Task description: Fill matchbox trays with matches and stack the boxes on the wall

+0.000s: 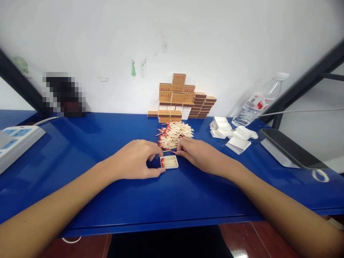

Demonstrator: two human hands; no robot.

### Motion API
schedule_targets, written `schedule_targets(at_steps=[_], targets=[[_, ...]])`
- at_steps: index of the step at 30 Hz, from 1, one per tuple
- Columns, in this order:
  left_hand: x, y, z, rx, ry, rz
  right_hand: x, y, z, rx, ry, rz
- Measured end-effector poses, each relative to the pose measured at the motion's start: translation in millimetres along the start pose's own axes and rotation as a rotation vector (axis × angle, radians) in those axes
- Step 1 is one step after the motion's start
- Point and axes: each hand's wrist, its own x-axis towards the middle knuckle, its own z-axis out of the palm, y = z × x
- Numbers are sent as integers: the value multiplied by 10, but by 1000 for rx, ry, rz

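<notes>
Right hand (197, 154) pinches mostly hidden match (172, 152); left hand (136, 157) grips matchbox tray (172, 167).

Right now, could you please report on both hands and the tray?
Left hand bracing left end of tray; right hand pinching a match. Tray holds matches, red heads leftward. Loose pile close beyond.

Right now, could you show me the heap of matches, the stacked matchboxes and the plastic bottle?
Heap of matches (177, 134): head view, middle of the heap.
Stacked matchboxes (177, 97): head view, front of a box mid-stack.
Plastic bottle (258, 102): head view, around its label.
</notes>
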Motion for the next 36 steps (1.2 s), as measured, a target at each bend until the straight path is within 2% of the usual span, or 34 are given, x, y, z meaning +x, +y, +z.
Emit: schedule_targets(at_steps=[6,10,17,25,36], targets=[[-3,9,9,-4,-2,12,-61,-161,-112,152,53,-101],[-2,13,8,-2,3,19,-52,-224,-38,148,-5,-171],[6,5,16,4,9,26,-49,-212,52,119,91,-263],[-14,34,10,7,-2,27,-44,-236,74,163,77,-259],[10,30,6,16,3,34,-14,-233,62,190,-5,-198]])
